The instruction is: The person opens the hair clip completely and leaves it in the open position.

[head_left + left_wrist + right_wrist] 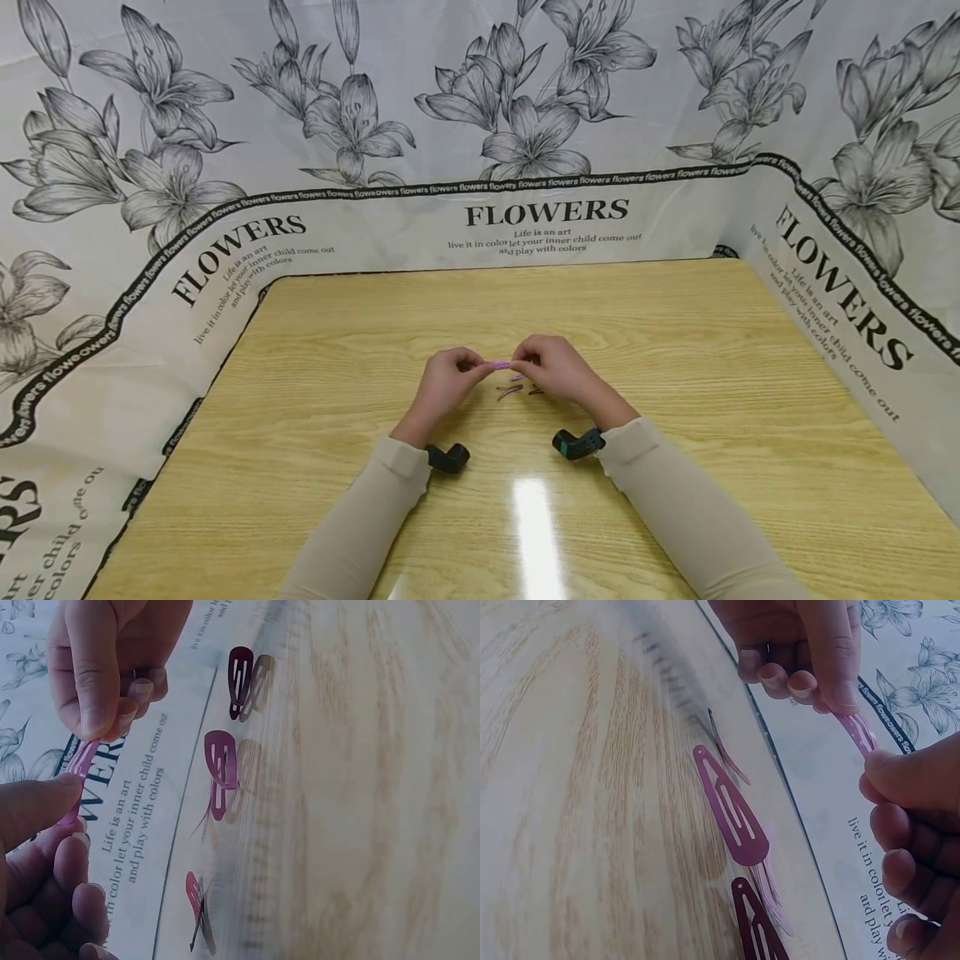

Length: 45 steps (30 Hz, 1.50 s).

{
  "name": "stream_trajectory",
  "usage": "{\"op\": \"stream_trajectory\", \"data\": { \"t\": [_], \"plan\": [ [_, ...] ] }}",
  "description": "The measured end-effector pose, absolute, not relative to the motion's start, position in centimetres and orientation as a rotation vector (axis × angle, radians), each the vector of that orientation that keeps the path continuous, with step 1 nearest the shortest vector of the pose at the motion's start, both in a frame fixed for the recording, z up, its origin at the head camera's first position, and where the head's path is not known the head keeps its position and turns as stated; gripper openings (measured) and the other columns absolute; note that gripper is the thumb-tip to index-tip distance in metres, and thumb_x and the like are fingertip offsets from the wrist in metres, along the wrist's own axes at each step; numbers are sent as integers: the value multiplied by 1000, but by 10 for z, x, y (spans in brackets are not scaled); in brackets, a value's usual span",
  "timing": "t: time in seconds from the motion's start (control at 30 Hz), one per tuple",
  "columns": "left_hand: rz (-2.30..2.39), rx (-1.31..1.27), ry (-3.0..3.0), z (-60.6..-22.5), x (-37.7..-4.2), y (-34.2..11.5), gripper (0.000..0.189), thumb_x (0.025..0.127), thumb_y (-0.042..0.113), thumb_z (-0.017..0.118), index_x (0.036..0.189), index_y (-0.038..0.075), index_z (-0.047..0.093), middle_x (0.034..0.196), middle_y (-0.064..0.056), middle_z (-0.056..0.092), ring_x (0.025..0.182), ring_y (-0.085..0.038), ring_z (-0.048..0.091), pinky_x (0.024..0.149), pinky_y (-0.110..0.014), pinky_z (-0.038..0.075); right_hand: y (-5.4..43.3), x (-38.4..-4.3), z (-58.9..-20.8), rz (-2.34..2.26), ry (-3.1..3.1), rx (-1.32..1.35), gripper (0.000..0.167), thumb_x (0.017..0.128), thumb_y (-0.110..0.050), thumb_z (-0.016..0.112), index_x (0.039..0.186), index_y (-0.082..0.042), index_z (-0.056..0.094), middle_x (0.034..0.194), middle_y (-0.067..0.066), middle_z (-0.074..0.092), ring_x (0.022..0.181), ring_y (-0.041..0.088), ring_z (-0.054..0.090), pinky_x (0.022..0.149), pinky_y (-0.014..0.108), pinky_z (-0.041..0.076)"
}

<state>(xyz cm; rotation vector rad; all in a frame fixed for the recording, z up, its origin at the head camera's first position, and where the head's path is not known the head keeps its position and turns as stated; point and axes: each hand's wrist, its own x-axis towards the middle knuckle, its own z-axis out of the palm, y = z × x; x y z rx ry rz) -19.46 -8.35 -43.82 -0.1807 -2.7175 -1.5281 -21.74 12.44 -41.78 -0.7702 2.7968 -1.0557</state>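
Observation:
A pink snap hair clip is held up between both hands above the table. At one end my left hand pinches it between thumb and fingertip. The other end is pinched the same way by my right hand. Both fingertips cover parts of the clip, and its slotted middle shows in the right wrist view. Below the hands lie more snap clips: a dark maroon clip, a mauve clip and a reddish clip with its halves apart. A lighter pink clip lies partly behind the mauve one.
The wood-grain table spreads around the hands. White fabric printed with flowers and lettering stands along its back and sides. Black wrist cameras sit at the cuffs. A bright light reflection falls on the near tabletop.

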Motion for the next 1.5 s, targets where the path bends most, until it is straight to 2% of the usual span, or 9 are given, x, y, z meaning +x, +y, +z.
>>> {"op": "stream_trajectory", "data": {
  "t": [0.3,0.6,1.0,1.5],
  "plan": [
    [-1497,-162,-2703,-439,-191,-81,34,82,49,72,81,16,69,76,-1,63,61,-14,50,53,-27,42,121,-215,-420,-1053,2829,-748,12,94,-23,64,90,-14,70,87,1,65,64,11,52,61,28,45],
    [-1463,-176,-2698,-436,-190,-80,30,84,43,73,80,13,67,72,-1,60,58,-13,47,51,-25,39,119,-214,-421,-1074,2855,-769,12,93,-23,65,87,-14,69,83,1,63,58,10,52,58,28,45],
    [-1396,-229,-2691,-438,-192,-80,29,85,40,72,77,13,66,70,0,60,57,-12,45,50,-23,37,118,-213,-425,-1015,2935,-834,12,93,-22,65,87,-13,68,84,0,62,66,9,50,63,27,44],
    [-1338,-274,-2678,-438,-191,-79,26,87,37,71,75,14,66,69,1,60,57,-11,45,50,-22,38,117,-212,-424,-997,2969,-852,13,93,-22,66,86,-12,69,84,0,62,66,8,51,64,27,45]
  ]
}}
